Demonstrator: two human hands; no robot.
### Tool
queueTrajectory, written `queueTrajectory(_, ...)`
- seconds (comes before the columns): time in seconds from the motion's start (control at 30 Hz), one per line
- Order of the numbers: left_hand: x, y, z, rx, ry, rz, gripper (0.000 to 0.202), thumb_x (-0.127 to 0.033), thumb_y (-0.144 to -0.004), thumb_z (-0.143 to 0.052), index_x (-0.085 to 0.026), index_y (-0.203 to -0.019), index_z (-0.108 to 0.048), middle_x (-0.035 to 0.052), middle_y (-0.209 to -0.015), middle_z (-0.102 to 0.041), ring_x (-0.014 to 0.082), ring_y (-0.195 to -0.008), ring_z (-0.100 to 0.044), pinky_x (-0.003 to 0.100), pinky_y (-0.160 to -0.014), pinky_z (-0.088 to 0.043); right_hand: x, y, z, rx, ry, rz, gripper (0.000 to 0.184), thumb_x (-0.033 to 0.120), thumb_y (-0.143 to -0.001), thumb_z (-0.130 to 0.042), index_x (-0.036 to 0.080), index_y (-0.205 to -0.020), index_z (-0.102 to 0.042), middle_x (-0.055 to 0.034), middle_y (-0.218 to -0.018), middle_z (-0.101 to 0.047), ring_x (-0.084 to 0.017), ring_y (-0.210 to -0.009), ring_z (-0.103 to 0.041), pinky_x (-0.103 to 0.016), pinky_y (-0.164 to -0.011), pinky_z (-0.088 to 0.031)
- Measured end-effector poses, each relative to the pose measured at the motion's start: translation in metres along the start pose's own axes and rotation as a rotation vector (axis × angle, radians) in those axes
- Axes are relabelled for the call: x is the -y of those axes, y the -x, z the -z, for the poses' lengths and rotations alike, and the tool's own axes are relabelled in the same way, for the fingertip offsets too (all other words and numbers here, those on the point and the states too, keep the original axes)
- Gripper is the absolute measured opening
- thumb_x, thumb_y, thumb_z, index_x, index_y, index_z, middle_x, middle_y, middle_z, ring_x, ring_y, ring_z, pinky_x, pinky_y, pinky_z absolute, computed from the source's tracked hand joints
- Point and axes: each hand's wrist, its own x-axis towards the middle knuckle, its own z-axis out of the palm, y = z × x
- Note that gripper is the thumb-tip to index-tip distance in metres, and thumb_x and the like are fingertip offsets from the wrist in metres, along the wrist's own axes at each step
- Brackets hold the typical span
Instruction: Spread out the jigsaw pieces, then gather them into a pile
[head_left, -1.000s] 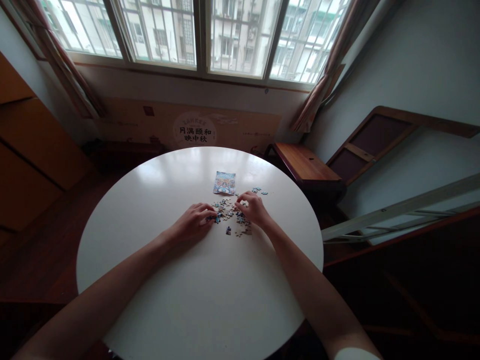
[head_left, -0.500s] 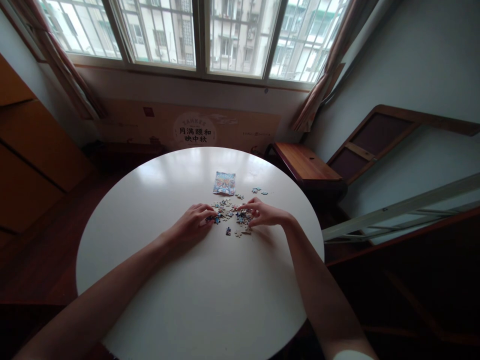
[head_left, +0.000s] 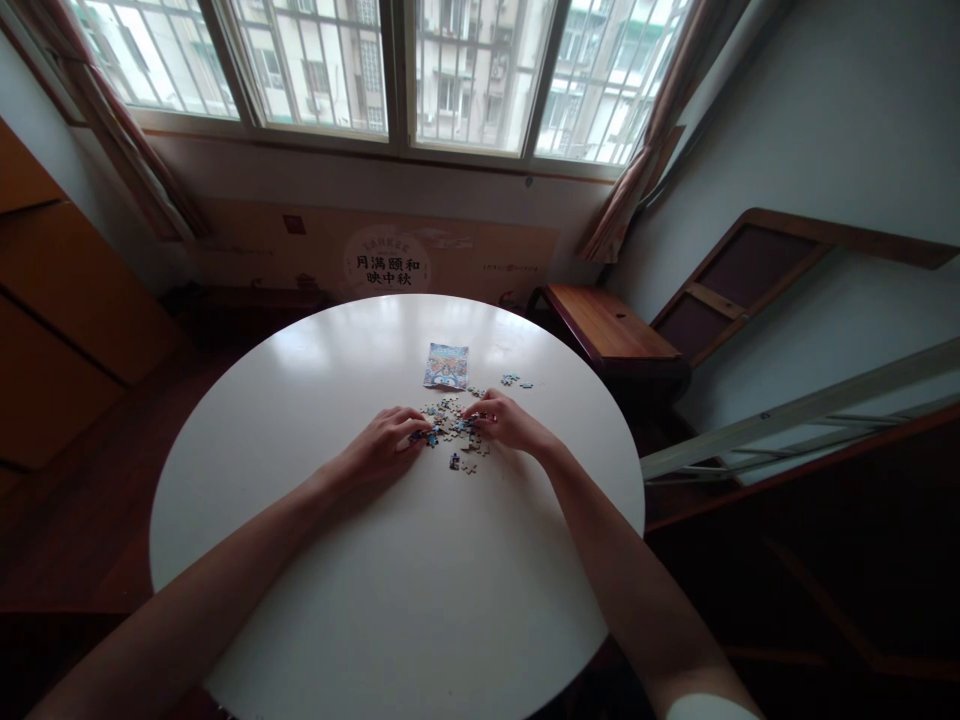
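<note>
Loose jigsaw pieces [head_left: 452, 422] lie in a small scattered heap just past the centre of the round white surface [head_left: 390, 600], toward 12 o'clock. The pieces are small, multicoloured in blue, white and tan; individual shapes are too small to make out. A few stray pieces [head_left: 516, 381] sit apart at about 1 o'clock from the heap. A small printed picture card [head_left: 446, 365] lies flat just beyond the heap at 12 o'clock.

The left hand [head_left: 386, 445] rests palm down at the heap's 9 o'clock edge, fingers curled, fingertips pinched on a piece at the margin. The right hand [head_left: 508, 422] rests at the 3 o'clock edge, fingers bent and drawn narrow over the pieces; whether it holds one cannot be told. Both forearms extend across the surface from 6 o'clock, converging on the heap.
</note>
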Motion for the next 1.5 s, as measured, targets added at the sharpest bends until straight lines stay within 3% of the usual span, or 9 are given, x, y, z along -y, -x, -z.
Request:
queueTrajectory(0.1, 0.000, 0.000, -0.001, -0.010, 0.004, 0.000, 0.021, -0.023, -0.088, -0.054, -0.024, -0.107, -0.063, 0.0070, -0.105, -0.065, 0.0198, -0.097, -0.059, 0.037, -0.087, -0.045, 0.004, 0.001, 0.003, -0.034, 0.039, 0.008, 0.028, 0.009, -0.082, -0.057, 0.025, -0.098, -0.073, -0.0063, -0.098, -0.054, -0.015, -0.087, -0.057, -0.029, -0.085, -0.046)
queueTrajectory(0.2, 0.000, 0.000, -0.001, -0.011, 0.008, -0.004, 0.021, -0.024, -0.089, -0.053, -0.024, -0.107, -0.063, 0.0070, -0.106, -0.064, 0.0198, -0.098, -0.059, 0.038, -0.088, -0.045, 0.007, 0.004, 0.007, -0.040, 0.130, 0.019, 0.023, 0.017, -0.081, -0.063, 0.028, -0.098, -0.073, -0.0076, -0.104, -0.053, -0.020, -0.095, -0.055, -0.036, -0.090, -0.044)
queueTrajectory(0.37, -0.001, 0.000, 0.000, -0.013, 0.005, -0.001, 0.020, -0.023, -0.089, -0.053, -0.024, -0.105, -0.064, 0.0068, -0.105, -0.065, 0.0195, -0.097, -0.059, 0.038, -0.088, -0.045, 0.008, 0.007, 0.011, 0.066, 0.185, 0.040, 0.029, 0.025, -0.077, -0.069, 0.033, -0.105, -0.070, -0.0088, -0.113, -0.049, -0.026, -0.107, -0.048, -0.045, -0.095, -0.038)
queueTrajectory(0.6, -0.001, 0.000, 0.000, -0.005, 0.004, 0.004, 0.020, -0.022, -0.088, -0.054, -0.024, -0.104, -0.065, 0.0062, -0.105, -0.065, 0.0193, -0.097, -0.060, 0.038, -0.087, -0.046, 0.002, 0.004, 0.009, 0.044, 0.156, -0.086, 0.016, 0.030, -0.074, -0.072, 0.025, -0.090, -0.072, -0.0078, -0.099, -0.051, -0.024, -0.100, -0.048, -0.039, -0.092, -0.039)
queueTrajectory(0.8, -0.002, 0.000, 0.002, -0.003, 0.003, -0.004, 0.019, -0.022, -0.088, -0.054, -0.025, -0.104, -0.065, 0.0057, -0.104, -0.065, 0.0190, -0.097, -0.059, 0.037, -0.087, -0.045, -0.003, 0.003, 0.008, 0.028, 0.166, -0.169, 0.018, 0.036, -0.072, -0.074, 0.020, -0.078, -0.070, -0.0086, -0.097, -0.052, -0.025, -0.100, -0.047, -0.037, -0.087, -0.040)
queueTrajectory(0.9, -0.001, 0.000, 0.001, 0.001, 0.000, -0.005, 0.019, -0.023, -0.088, -0.054, -0.024, -0.103, -0.064, 0.0057, -0.104, -0.065, 0.0189, -0.096, -0.059, 0.037, -0.087, -0.045, -0.003, 0.003, 0.009, 0.024, 0.154, -0.162, 0.015, 0.034, -0.073, -0.073, 0.019, -0.077, -0.070, -0.0082, -0.096, -0.052, -0.024, -0.099, -0.048, -0.036, -0.087, -0.040)
queueTrajectory(1.07, 0.000, 0.000, 0.000, 0.007, -0.003, -0.004, 0.019, -0.023, -0.089, -0.053, -0.024, -0.104, -0.064, 0.0056, -0.106, -0.065, 0.0192, -0.098, -0.059, 0.037, -0.088, -0.044, -0.003, 0.004, 0.012, 0.070, 0.126, -0.105, 0.021, 0.031, -0.072, -0.074, 0.024, -0.092, -0.071, -0.0076, -0.099, -0.051, -0.024, -0.102, -0.047, -0.038, -0.091, -0.039)
queueTrajectory(1.23, 0.000, 0.000, 0.000, 0.009, -0.011, -0.006, 0.019, -0.024, -0.089, -0.053, -0.024, -0.104, -0.064, 0.0059, -0.106, -0.064, 0.0193, -0.098, -0.058, 0.036, -0.088, -0.044, -0.005, 0.003, 0.012, 0.086, 0.126, -0.110, 0.014, 0.026, -0.070, -0.074, 0.023, -0.084, -0.072, -0.0075, -0.097, -0.052, -0.023, -0.101, -0.049, -0.036, -0.091, -0.040)
queueTrajectory(1.5, 0.000, 0.000, 0.001, 0.007, -0.005, -0.006, 0.019, -0.022, -0.088, -0.054, -0.024, -0.104, -0.064, 0.0054, -0.106, -0.064, 0.0189, -0.098, -0.059, 0.036, -0.088, -0.044, -0.001, 0.002, 0.010, 0.048, 0.017, -0.113, 0.014, 0.018, -0.068, -0.069, 0.016, -0.082, -0.068, -0.0059, -0.091, -0.056, -0.016, -0.083, -0.053, -0.027, -0.077, -0.044)
